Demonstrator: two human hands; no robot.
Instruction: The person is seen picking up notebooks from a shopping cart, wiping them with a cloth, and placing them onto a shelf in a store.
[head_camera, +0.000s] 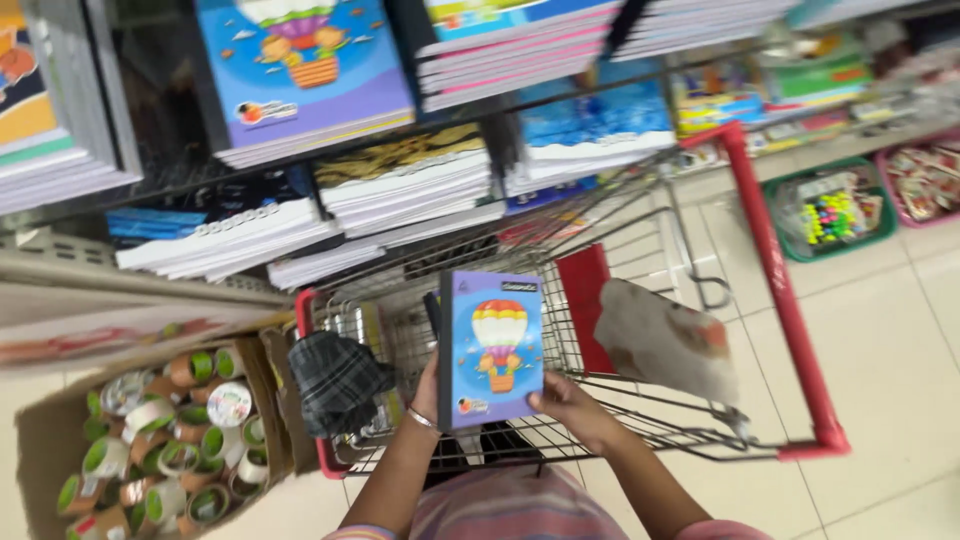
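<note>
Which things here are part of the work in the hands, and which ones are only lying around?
In hand:
- notebook, held by left hand and right hand
- shopping cart beneath it

Lying about:
- box of tape rolls
- checked cloth
- shelf notebook stacks
- green basket

Left hand (428, 392) mostly hidden behind notebook (491, 348); top shelf stacks (300, 70) cut by upper edge; cardboard box of tape rolls (150, 440) cropped at bottom-left.
</note>
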